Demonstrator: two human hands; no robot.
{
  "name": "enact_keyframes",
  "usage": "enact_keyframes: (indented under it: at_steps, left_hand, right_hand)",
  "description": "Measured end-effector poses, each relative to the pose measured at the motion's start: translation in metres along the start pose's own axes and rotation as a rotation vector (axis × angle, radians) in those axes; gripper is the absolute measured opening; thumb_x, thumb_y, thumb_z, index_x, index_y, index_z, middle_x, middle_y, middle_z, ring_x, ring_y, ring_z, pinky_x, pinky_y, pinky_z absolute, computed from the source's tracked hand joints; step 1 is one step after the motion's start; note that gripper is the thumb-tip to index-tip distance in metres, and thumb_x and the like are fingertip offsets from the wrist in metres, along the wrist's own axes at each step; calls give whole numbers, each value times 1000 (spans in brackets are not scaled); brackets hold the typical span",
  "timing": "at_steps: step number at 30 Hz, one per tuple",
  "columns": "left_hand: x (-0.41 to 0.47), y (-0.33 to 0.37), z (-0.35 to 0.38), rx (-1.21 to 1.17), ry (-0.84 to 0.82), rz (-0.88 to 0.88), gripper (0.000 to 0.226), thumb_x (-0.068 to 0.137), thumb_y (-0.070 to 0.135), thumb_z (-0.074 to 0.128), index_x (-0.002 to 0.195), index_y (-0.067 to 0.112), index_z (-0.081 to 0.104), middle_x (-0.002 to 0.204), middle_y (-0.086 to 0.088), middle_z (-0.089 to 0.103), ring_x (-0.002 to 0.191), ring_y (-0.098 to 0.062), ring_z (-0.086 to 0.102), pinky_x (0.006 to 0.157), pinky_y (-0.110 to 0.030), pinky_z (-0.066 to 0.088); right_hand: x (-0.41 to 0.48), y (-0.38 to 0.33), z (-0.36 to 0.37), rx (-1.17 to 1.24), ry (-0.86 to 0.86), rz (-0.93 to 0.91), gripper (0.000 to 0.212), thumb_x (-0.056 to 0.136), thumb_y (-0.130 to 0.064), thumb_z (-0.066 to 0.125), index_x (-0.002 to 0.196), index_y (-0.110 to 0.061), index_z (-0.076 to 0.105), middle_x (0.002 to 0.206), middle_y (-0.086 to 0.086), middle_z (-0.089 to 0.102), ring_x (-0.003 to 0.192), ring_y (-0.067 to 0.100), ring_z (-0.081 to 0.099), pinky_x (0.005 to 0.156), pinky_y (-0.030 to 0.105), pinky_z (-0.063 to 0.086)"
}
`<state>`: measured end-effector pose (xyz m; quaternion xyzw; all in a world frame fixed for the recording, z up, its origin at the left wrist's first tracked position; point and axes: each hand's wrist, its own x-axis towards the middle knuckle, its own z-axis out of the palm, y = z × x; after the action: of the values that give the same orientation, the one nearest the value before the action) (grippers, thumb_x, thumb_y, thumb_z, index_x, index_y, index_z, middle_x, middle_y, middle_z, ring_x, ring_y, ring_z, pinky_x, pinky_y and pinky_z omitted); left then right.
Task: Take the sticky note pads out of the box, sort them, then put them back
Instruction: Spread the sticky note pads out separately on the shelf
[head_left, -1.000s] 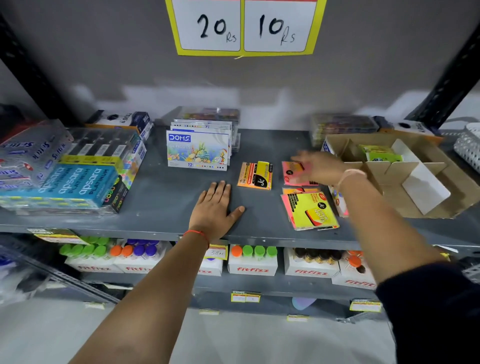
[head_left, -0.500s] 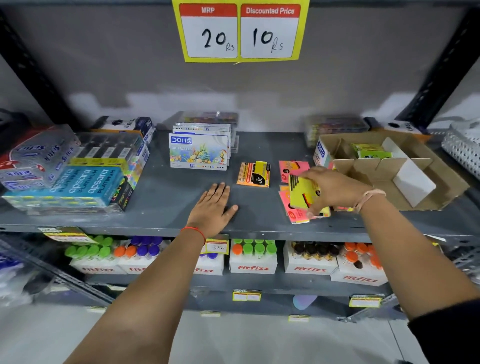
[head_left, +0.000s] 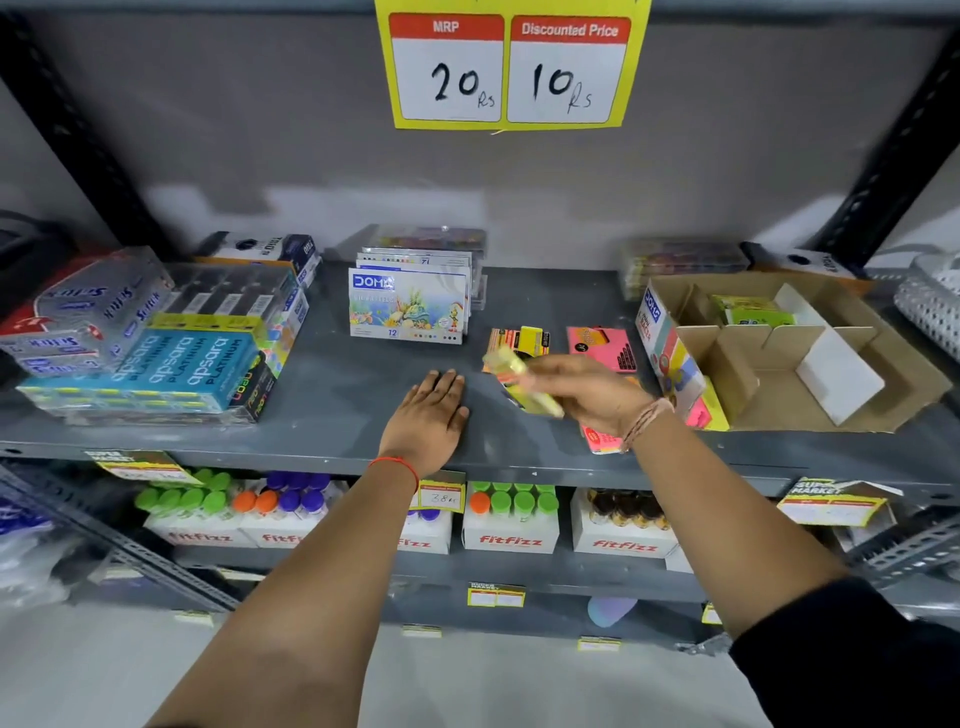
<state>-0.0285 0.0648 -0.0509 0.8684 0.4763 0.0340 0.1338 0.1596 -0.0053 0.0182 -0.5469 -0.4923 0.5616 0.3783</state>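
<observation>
My right hand grips a yellow sticky note pad, blurred by motion, just above the grey shelf. Behind it an orange and yellow pad lies flat on the shelf, and a pink pad lies to its right. Another pink pad shows under my right wrist at the shelf's front edge. The open cardboard box with dividers stands at the right, with green pads in a back compartment. My left hand rests flat on the shelf, palm down, holding nothing.
A DOMS crayon box stands behind my left hand. Stacked Apsara pencil packs fill the shelf's left side. A white basket sits at the far right. Fitfizz bottle boxes line the lower shelf. A price sign hangs above.
My right hand has lifted the yellow pad off the pink pile and carried it left toward the orange and yellow pad. My left hand has stayed flat on the shelf.
</observation>
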Motion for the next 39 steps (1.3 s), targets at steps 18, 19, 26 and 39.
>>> enact_keyframes:
  at_steps: [18,19,26,39]
  left_hand:
    - [0,3,1,69,-1,-17,52,101,30,18,149,17,5,161,2,2,149,-16,-3,121,-36,0]
    - [0,2,0,68,-2,-16,52,101,30,18,149,16,4,161,1,2,149,-17,-3,122,-36,-1]
    - [0,3,1,72,7,-15,52,101,30,19,149,16,5,161,1,3,149,-17,-3,121,-35,-1]
    - [3,-2,5,90,13,-21,56,96,37,10,149,19,7,160,3,5,149,-16,1,121,-34,2]
  right_hand:
    - [-33,-6,-44,-1346,-19,282,99,72,-24,79,149,-14,19,159,4,20,145,22,21,116,33,24]
    - [-34,-3,-47,-1358,-12,294,97,71,-22,80,148,-13,22,156,6,28,142,24,29,114,34,29]
    - [-33,-17,-61,-1142,155,137,86,61,-16,86,135,-14,42,138,8,50,123,26,47,98,31,39]
    - [44,0,-87,-1231,291,301,66,75,-24,75,132,-14,43,132,13,56,119,33,55,102,41,44]
